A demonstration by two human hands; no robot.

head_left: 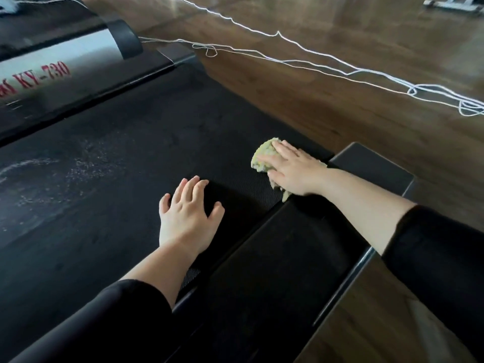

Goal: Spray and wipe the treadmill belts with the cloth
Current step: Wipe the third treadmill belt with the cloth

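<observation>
The right hand (293, 170) is pressing flat, fingers spread, on the soft, crumpled yellow-green cloth (263, 155) at the treadmill belt (131, 166) right of frame centre, best bunched under the palm, while the left hand (187, 213) is resting open and empty.

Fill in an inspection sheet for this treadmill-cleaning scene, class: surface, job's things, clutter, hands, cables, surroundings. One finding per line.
Surface: black treadmill belt, with whitish spray droplets at the left.
Job's things: yellow-green cloth bunched on the belt near its right edge; no spray bottle seen.
Clutter: nothing seen on the belt.
Hands: right hand pressed flat on the cloth; left hand spread flat on the belt, empty.
Cables: white cords trailing loose across the floor, looped at the right.
Surroundings: brown wood floor; silver side rail with red lettering; grey equipment base at top right.
</observation>
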